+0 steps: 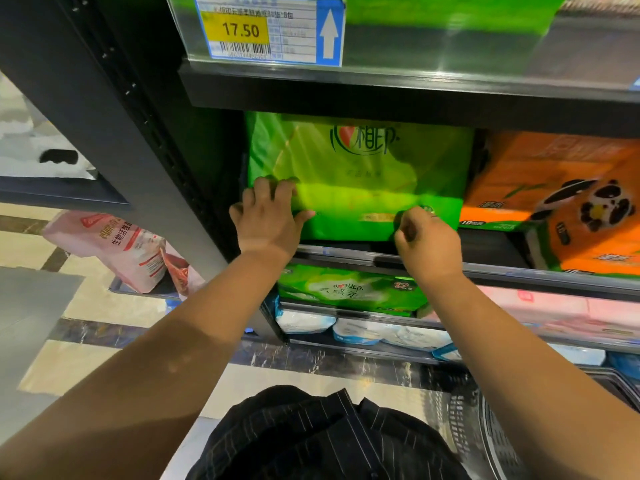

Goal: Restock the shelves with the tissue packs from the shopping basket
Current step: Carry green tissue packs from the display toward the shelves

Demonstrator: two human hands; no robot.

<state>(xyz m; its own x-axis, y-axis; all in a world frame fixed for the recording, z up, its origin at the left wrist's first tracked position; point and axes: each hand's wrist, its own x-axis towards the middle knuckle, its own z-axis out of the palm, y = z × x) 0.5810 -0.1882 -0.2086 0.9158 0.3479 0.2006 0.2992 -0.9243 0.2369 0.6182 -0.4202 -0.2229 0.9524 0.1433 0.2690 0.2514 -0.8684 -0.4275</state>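
Upright, green tissue pack (360, 174) fills the left end of the shelf (346, 255) beside the orange panda pack (554, 202); left hand (266, 220) presses it, fingers straight; right hand (427, 240) pinches its lower edge; shopping basket (485, 431) contents hidden.

Green tissue pack (360, 174); orange panda-print pack (561, 199); yellow price tag (239, 29).

price tag (268, 29) 17.50, lower green pack (353, 289) 12
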